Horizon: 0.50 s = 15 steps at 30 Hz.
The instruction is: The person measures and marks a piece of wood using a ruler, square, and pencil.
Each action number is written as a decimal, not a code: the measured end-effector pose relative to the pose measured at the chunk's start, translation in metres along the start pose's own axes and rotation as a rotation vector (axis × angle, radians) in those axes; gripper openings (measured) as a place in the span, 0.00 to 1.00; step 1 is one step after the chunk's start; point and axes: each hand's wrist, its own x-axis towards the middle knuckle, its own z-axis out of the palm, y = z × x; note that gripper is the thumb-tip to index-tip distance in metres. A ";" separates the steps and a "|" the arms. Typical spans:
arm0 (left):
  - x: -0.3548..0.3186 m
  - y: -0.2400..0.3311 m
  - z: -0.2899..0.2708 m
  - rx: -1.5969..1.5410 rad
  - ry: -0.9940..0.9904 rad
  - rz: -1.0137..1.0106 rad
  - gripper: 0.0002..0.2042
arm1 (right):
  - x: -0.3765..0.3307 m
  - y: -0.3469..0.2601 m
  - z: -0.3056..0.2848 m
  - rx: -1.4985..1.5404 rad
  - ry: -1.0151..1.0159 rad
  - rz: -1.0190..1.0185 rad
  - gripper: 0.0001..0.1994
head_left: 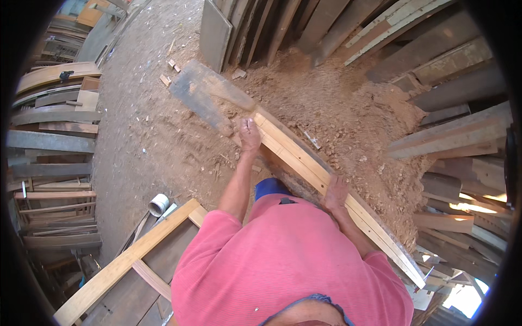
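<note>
Two long pale wooden strips [296,156] lie side by side on a wide, dusty plank [204,89] that slants from the far left down to the near right. My left hand [250,137] is closed around the strips' far left end, its fingers curled over the near edge. Further down toward the right, my right hand [336,191] grips the same strips from the near side, its thumb side partly hidden. Dark knots or holes dot the wood beyond that hand.
Sawdust [348,103] covers the ground around the plank. Boards [326,27] lean at the back and along the right side. Stacked timber [54,141] lines the left. Near my left stand a wooden frame [122,261] and a white cylindrical container [159,204].
</note>
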 end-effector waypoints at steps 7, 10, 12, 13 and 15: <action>0.008 -0.027 -0.013 -0.348 -0.118 -0.066 0.15 | 0.001 0.002 0.000 -0.005 -0.027 0.004 0.51; 0.004 -0.020 -0.028 -0.388 -0.196 -0.123 0.14 | 0.001 0.003 0.004 -0.002 0.008 -0.015 0.51; 0.001 -0.012 -0.035 -0.372 -0.220 -0.140 0.13 | 0.001 0.004 0.007 -0.008 0.048 -0.036 0.49; 0.000 -0.008 -0.037 -0.346 -0.222 -0.118 0.14 | 0.002 0.004 0.008 -0.019 0.072 -0.047 0.48; -0.001 -0.001 -0.042 -0.290 -0.244 -0.086 0.15 | 0.002 0.005 0.011 -0.010 0.083 -0.046 0.48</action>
